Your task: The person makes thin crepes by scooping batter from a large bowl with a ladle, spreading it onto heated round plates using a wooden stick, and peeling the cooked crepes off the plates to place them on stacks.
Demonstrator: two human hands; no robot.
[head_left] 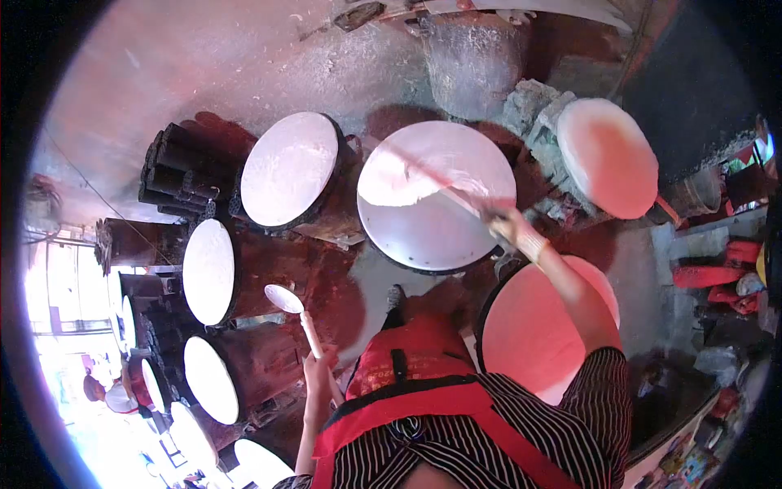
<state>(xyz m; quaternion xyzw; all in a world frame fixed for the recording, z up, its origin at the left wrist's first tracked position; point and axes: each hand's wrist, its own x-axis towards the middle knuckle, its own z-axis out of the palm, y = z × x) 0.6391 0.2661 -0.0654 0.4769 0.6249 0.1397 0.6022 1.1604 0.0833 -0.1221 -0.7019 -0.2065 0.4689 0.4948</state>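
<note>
Head view, left hand (320,366) holding ladle (295,307)

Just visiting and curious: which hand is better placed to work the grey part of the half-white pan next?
Probably the right hand: it holds a blurred stick reaching over that pan. The left hand holds a ladle, away from the pan.

The ladle (285,299) is white, apron (436,346) red, sleeve (603,395) black-and-white striped.
</note>
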